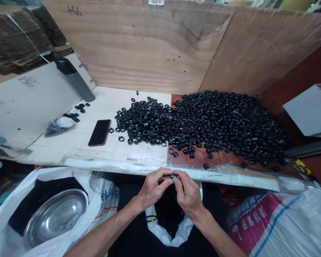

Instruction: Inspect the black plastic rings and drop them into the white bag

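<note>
Fingertips of my left hand (157,184) and my right hand (186,192) meet around a small black ring-shaped part (173,175), just in front of the table edge. Both hands are closed in a pinch on it. Below them, between my legs, an open white sack (164,233) holds dark contents that are hard to make out. On the table beyond lie a heap of black rings (149,121) at the left and a larger heap of small black parts (230,125) at the right, running into each other.
A phone (99,132), a grey bottle (76,80) and a small plastic bag (59,125) are on the table's left side. A metal bowl (57,216) sits in a white sack at lower left. A wooden board (149,46) closes the back; a white box (310,110) stands right.
</note>
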Tool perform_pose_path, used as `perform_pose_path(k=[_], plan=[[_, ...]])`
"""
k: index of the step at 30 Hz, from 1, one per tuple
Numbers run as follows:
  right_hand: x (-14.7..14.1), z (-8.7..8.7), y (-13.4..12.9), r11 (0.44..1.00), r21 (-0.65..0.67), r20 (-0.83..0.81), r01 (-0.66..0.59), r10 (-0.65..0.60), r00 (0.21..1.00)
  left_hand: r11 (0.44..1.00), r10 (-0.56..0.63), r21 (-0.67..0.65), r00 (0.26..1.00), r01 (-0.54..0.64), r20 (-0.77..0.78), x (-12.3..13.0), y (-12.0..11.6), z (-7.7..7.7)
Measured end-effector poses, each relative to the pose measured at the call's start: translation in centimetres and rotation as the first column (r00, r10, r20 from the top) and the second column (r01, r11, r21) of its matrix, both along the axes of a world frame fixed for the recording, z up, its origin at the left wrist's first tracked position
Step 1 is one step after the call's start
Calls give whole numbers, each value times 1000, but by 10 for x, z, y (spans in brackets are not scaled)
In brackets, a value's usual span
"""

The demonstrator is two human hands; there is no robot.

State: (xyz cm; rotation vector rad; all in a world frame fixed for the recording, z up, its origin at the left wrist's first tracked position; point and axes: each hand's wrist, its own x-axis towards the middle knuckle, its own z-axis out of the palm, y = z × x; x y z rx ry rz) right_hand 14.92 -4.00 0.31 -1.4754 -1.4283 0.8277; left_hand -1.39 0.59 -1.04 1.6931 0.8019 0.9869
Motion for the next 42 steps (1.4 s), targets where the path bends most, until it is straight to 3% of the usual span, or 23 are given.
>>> perform_pose_path(k=[2, 3, 4, 6, 8, 11, 13, 15, 16, 18, 20, 22, 25, 28, 33, 37, 42], plan=[[2, -1, -1, 990, 135, 65, -34, 25, 998, 981, -11, -194, 999, 20, 47, 2, -1, 8], [1, -1, -2, 993, 115, 53, -27, 21, 998, 978, -1, -208, 999, 12, 51, 3, -1, 9], [-2, -1, -2, 999, 45, 13, 2, -2, 1000, 987, 23, -157, 999, -17, 37, 4, -2, 8], [-10, 0, -3, 985, -159, -144, 62, -85, 986, 993, 99, 69, 995, -98, -13, 3, -3, 0], [-18, 1, -4, 941, -333, -338, 60, -178, 924, 938, 148, 325, 988, -125, -50, 0, -6, -11], [-16, 3, -8, 886, -461, -518, -48, -225, 825, 852, 88, 522, 991, -24, -97, -9, -7, -15], [-6, 3, -7, 857, -503, -445, -108, -150, 883, 856, -45, 500, 982, 134, -186, -15, -1, -5], [8, 2, 1, 900, -434, -163, -32, -44, 986, 888, -189, 354, 933, 295, -305, -18, 11, 11], [14, 1, 8, 949, -310, 36, 59, -50, 998, 906, -207, 286, 915, 313, -347, -16, 19, 18], [20, -2, 27, 992, 1, 294, 129, -124, 948, 952, -75, 252, 929, 175, -362, -7, 40, 25], [19, -6, 48, 981, 165, 400, 103, -162, 902, 944, 142, 329, 918, -14, -370, 7, 61, 21], [15, -11, 66, 974, 204, 461, 97, -183, 868, 920, 223, 388, 882, -50, -416, 21, 79, 11], [10, -19, 80, 983, 169, 526, 75, -154, 836, 905, 236, 426, 838, -4, -491, 33, 93, -6], [14, -22, 81, 987, 144, 481, 73, -134, 867, 894, 260, 449, 839, -20, -479, 34, 92, -13], [25, -16, 74, 991, 125, 101, 42, -55, 993, 906, 188, 422, 919, -26, -346, 30, 82, -10], [29, -9, 73, 992, 126, -17, -29, 32, 999, 957, 79, 288, 987, -36, -139, 28, 75, -6], [29, -9, 70, 994, 98, -155, -40, 55, 986, 989, 25, 141, 997, -35, 70, 22, 70, -2]])
